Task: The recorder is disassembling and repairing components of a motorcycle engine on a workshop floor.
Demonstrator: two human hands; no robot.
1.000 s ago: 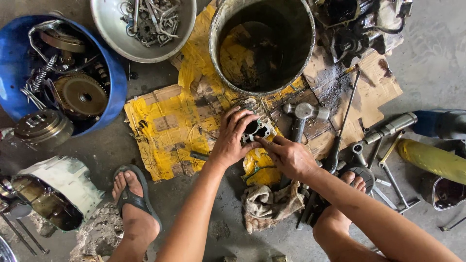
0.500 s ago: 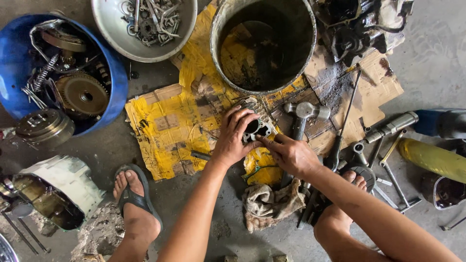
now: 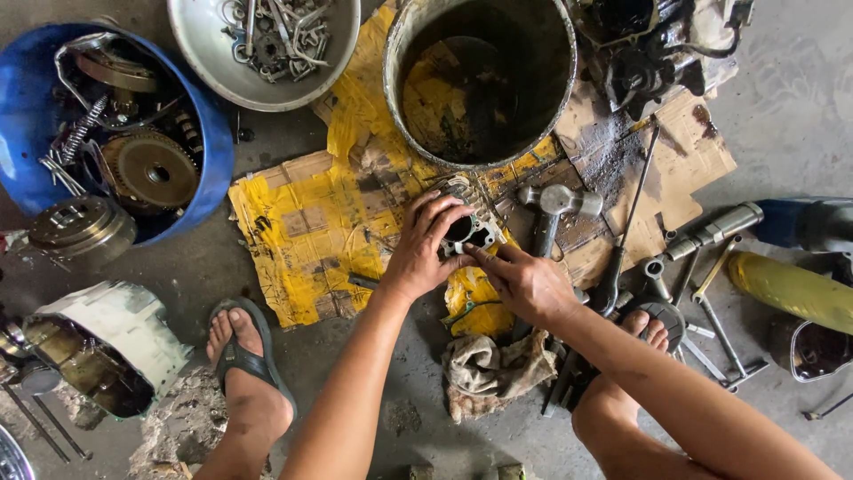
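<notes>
Near edge: my sandalled foot (image 3: 244,373) and a grimy rag (image 3: 489,369) crowd the floor
Left hand (image 3: 422,253): I've got it curled over the small metal part (image 3: 468,233), gripping it
Right hand (image 3: 524,283): fingers pinch the part's lower edge
Open room: little; hammer (image 3: 549,209) just right
Surface: yellow cardboard (image 3: 311,227) on concrete
Far: bucket (image 3: 484,80), blue tub (image 3: 115,133)
</notes>
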